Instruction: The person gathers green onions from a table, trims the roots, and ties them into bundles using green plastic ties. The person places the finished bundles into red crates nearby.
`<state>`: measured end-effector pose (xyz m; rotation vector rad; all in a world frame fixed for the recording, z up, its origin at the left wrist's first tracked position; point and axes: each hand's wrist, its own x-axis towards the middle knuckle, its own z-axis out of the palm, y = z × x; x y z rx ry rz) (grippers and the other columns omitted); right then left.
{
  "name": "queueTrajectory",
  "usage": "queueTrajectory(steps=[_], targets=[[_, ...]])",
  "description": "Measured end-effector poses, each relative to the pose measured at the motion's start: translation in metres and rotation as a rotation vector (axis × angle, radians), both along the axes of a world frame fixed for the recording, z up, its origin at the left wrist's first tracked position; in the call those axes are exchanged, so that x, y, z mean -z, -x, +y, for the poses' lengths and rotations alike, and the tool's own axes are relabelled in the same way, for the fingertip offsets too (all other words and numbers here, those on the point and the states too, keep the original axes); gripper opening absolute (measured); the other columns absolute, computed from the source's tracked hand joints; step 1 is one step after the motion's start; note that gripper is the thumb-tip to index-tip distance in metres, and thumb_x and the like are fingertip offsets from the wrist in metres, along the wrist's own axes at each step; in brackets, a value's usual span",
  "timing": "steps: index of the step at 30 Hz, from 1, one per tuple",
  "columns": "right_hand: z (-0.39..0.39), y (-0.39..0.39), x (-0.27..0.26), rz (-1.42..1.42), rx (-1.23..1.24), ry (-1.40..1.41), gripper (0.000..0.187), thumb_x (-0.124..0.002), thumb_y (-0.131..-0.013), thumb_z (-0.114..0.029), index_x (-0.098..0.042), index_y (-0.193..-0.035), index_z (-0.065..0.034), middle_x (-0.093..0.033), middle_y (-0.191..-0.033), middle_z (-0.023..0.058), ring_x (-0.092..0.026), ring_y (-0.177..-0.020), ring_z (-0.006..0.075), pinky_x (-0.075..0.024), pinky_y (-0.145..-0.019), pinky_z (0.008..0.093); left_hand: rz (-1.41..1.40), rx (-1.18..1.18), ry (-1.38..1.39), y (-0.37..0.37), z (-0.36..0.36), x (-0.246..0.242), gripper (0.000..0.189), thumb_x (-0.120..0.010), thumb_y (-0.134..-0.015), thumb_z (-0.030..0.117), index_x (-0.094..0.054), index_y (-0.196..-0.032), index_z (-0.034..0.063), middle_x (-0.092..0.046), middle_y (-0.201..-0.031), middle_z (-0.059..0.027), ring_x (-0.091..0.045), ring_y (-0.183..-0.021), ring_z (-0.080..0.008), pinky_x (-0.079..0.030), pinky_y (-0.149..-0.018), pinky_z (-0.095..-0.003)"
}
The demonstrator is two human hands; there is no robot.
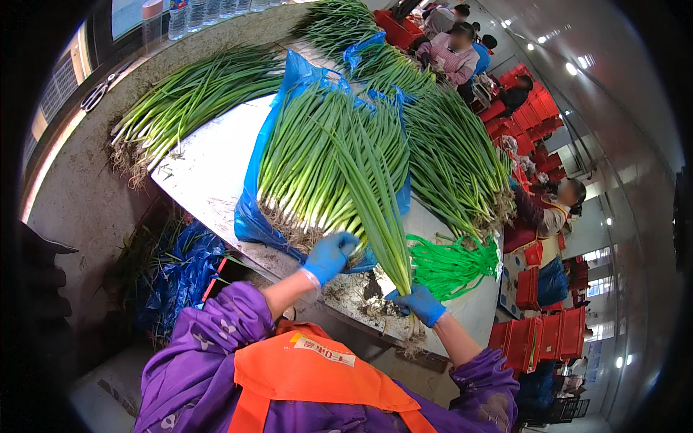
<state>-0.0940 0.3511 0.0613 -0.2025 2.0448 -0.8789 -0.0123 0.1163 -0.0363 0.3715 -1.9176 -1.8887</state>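
My right hand (419, 306), in a blue glove, grips a small bunch of green onions (387, 233) near its root ends. The leaves of this bunch slant up and left over a large pile of green onions (330, 162). That pile lies on a blue plastic bag (250, 216), roots towards me. At the roots of the pile is my left hand (331, 257), also blue-gloved, fingers curled by the stalk ends; whether it pinches a stalk is unclear. Beside my right hand lie green plastic ties or strips (455, 265) on the white table (211, 146).
More green onions lie at the left (206, 94) and right (455, 157). Scissors (97, 94) and plastic water bottles (178, 20) stand along the ledge. Soil (373, 292) litters the near edge. A blue plastic heap (187, 265) is below left. Co-workers and red crates (547, 335) are at right.
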Motion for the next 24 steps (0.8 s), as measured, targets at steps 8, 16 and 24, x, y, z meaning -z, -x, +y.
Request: queueTrajectory(steps=[8, 16, 24], targets=[[0.046, -0.028, -0.015, -0.072, 0.019, 0.001, 0.021, -0.068, -0.076, -0.016, -0.064, -0.09, -0.0007, -0.061, -0.074, 0.002, -0.048, -0.054, 0.0067, -0.0404, -0.05, 0.0209, 0.01, -0.233, 0.656, 0.038, -0.049, 0.004, 0.05, -0.056, -0.076, -0.002, -0.047, -0.122, 0.0158, -0.049, -0.123, -0.0109, -0.057, -0.091, -0.0347, -0.049, -0.072, -0.0385], [0.079, -0.029, -0.021, -0.098, -0.02, -0.05, 0.022, -0.062, -0.077, -0.007, -0.063, -0.097, 0.0019, -0.065, -0.092, 0.0064, -0.058, -0.068, 0.0105, -0.0504, -0.062, 0.0255, 0.034, -0.012, 1.064, 0.039, -0.063, -0.006, 0.036, -0.051, -0.077, 0.002, -0.056, -0.11, 0.0126, -0.057, -0.107, -0.0138, -0.06, -0.077, -0.0326, -0.049, -0.062, -0.0396], [0.105, -0.016, -0.014, 0.053, -0.136, -0.131, 0.022, -0.063, -0.081, -0.017, -0.065, -0.097, -0.0019, -0.064, -0.08, 0.0038, -0.055, -0.063, 0.0097, -0.0449, -0.057, 0.0245, 0.121, 0.165, 0.99, 0.024, -0.079, -0.004, 0.03, -0.051, -0.079, 0.005, -0.057, -0.107, 0.0121, -0.061, -0.087, -0.0142, -0.061, -0.075, -0.0337, -0.049, -0.063, -0.0409]])
